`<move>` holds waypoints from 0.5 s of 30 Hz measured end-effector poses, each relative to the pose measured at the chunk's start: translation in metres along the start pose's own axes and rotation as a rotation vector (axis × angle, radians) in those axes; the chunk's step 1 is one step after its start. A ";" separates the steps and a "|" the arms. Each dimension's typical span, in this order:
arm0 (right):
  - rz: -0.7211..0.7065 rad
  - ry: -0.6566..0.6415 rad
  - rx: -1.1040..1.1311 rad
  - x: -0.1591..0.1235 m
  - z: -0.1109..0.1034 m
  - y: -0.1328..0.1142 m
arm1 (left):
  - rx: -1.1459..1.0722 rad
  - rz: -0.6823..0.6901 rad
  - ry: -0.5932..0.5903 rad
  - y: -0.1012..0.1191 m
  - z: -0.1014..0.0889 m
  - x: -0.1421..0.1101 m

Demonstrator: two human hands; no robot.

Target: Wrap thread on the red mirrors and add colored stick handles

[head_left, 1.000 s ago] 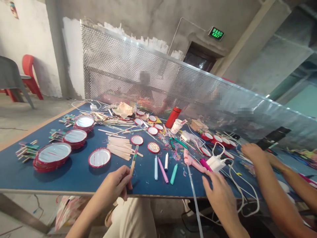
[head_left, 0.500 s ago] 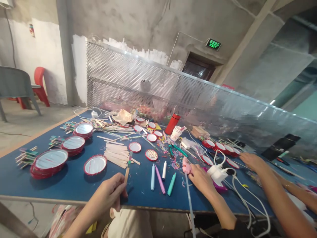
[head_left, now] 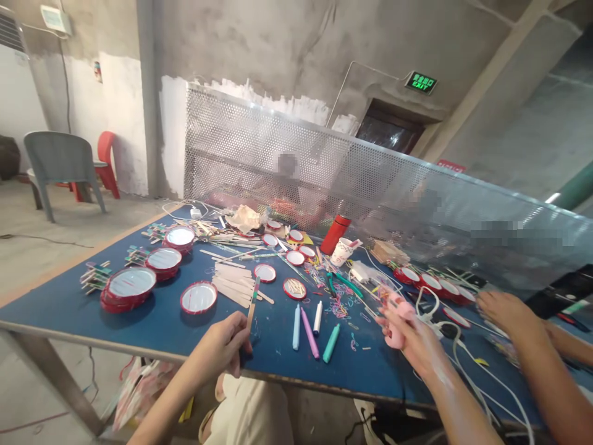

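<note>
- Using the green pen (head_left: 331, 343) as the landmark, a stick (head_left: 253, 307) is found off to its left and the glue gun (head_left: 397, 312) off to its right, so the two are well apart with the pen in between.
- The stick is pinched by the left hand (head_left: 229, 346), pretty narrow grip; its lower end is hidden by the fingers.
- Its long axis is pointed away from the body, far end tipped a touch toward the pen's side, with coloured bands seen near that end.
- The gun is gripped by the right hand (head_left: 412, 340), fingers wrapped round it. Kinda blurry there, so the nozzle's aim can't really be told.
- Loose sticks (head_left: 232, 284) are laid out left of the pen and farther back, way nearer the left hand.
- A co-worker's hand (head_left: 507, 312) can be spotted well right of the pen, past the gun.
</note>
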State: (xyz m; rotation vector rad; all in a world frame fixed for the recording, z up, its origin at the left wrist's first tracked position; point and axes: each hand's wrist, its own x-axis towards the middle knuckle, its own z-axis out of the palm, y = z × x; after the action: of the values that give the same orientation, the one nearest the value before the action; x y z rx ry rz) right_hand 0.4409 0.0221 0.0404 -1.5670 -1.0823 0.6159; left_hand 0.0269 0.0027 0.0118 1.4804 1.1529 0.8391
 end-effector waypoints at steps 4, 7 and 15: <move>0.046 -0.077 0.307 -0.033 0.012 -0.022 | -0.026 0.001 0.005 0.001 0.000 -0.001; 0.126 -0.191 0.603 -0.066 0.041 -0.033 | -0.032 0.007 0.007 0.002 0.001 -0.001; 0.013 -0.433 0.447 -0.149 0.137 -0.023 | 0.020 -0.037 0.029 0.008 0.003 -0.002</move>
State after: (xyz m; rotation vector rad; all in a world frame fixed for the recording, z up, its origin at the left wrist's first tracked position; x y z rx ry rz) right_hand 0.2524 -0.0433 0.0012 -1.0765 -1.1482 1.1568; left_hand 0.0304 -0.0003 0.0192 1.4634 1.2095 0.8285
